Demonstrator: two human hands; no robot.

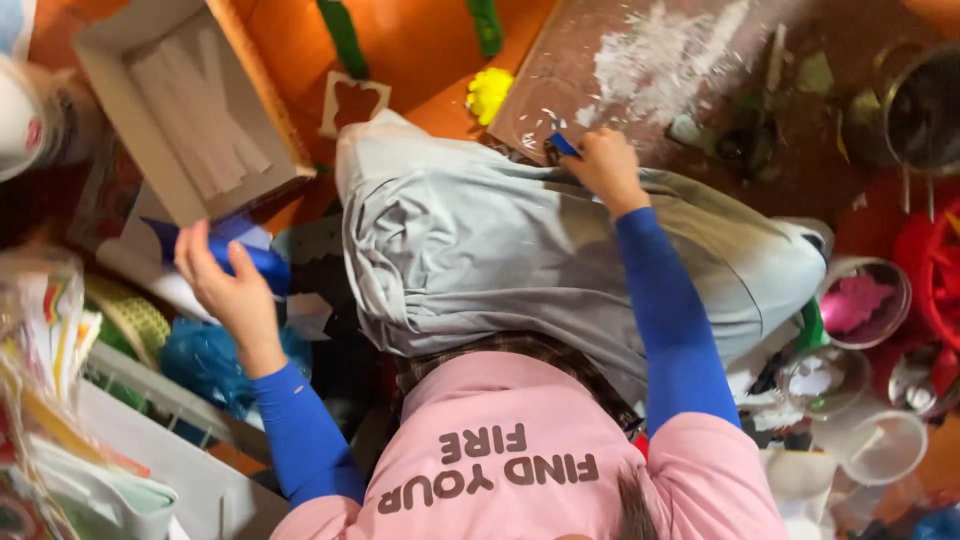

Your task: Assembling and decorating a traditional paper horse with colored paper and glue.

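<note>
My left hand [228, 283] is raised at the left and grips a piece of dark blue sheet [255, 258], just below an open cardboard box [115, 95] holding white strips. My right hand [604, 165] reaches forward over my grey-trousered knee [480, 250] and is closed on a small blue-handled tool [563, 147]. The tool's tip rests at the near edge of a brown board [560, 70] smeared with white. Both arms are in blue sleeves under a pink shirt.
A yellow ruffled piece [489, 92], green strips [343, 35] and a cut-out card [354, 102] lie on the orange floor. At the right are clear cups [865, 300] with pink shapes, a metal pot [920, 105] and a red basket [940, 270]. A white wire rack [150, 390] and paper piles crowd the left.
</note>
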